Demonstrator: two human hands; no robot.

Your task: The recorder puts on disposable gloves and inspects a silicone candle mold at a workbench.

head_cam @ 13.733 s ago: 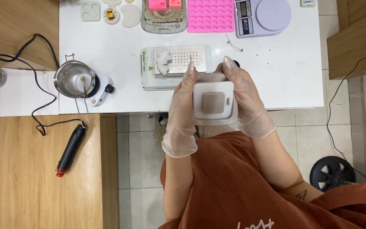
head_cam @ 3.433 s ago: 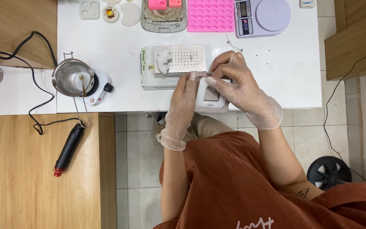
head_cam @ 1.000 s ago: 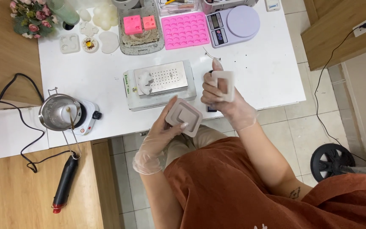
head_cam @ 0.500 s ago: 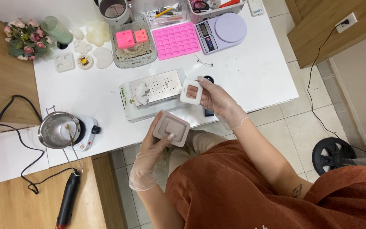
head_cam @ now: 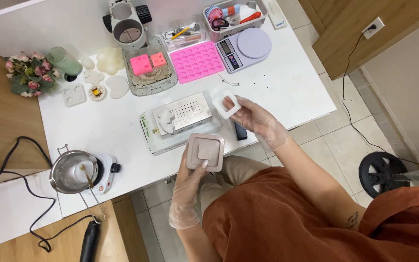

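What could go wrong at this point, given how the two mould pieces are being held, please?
The left hand props the square grey mould on its fingertips at the table edge, so it might slip to the floor. The right hand pinches the white square frame above the metal perforated tray; if dropped, it could knock that.

Square grey-beige mould (head_cam: 205,152), raised square in its centre, held face-up at mid-frame, just below the table edge. Smaller white square frame piece (head_cam: 226,104), open in the middle, held tilted, upper right of the mould, over the table.
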